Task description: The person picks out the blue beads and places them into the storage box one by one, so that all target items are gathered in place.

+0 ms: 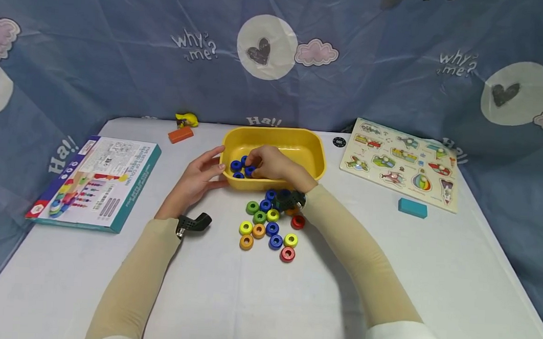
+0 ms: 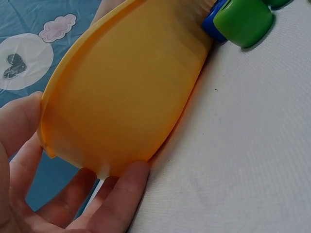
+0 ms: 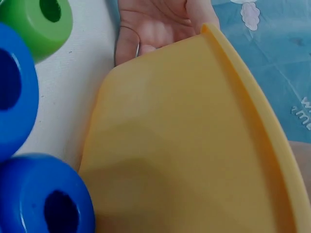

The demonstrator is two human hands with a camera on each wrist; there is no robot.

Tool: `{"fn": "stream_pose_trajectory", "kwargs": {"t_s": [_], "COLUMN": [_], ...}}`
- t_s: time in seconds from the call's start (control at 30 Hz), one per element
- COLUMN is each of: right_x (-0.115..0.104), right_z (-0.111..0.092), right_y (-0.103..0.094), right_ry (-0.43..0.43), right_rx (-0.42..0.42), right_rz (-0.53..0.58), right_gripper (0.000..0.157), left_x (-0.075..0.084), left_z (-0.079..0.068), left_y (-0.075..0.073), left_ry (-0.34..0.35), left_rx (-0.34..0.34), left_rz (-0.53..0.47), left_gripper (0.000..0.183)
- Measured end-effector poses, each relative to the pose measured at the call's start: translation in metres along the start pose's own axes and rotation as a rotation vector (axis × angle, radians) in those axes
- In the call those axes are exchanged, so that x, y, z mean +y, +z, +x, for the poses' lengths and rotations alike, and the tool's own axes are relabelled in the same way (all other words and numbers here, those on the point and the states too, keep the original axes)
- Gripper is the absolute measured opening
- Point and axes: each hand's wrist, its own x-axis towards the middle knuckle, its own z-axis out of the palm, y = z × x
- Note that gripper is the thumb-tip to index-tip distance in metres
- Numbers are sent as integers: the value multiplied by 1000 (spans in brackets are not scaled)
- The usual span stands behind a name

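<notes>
Blue ring [image 1: 250,172] sits pinched in the right grip [image 1: 273,164]; the left grip [image 1: 198,177] holds the yellow tray [image 1: 297,155] around it. A slack pinch could drop it among other rings [image 1: 236,166] beside the right grip.

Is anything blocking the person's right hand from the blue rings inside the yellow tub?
No, nothing visible blocks it: the right hand reaches over the tub's near rim, with its fingertips right at the blue rings.

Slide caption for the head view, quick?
Left hand holds a yellow tub; right hand is inside, at the blue rings.
</notes>
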Motion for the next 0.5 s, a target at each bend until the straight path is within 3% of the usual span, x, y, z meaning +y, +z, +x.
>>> {"fn": "stream_pose_trajectory", "kwargs": {"t_s": [0.3,0.5], "right_x": [-1,-8], "right_z": [-12,-47], "right_y": [-7,-19], "right_ry": [-52,-166], "right_rx": [49,124], "right_rz": [-31,-33], "right_gripper": [23,25], "left_x": [-1,0], "left_z": [-2,-1], "left_y": [1,1], "left_ry": [-1,1], "left_rx": [-4,9], "left_rz": [-5,4], "left_gripper": [57,56]}}
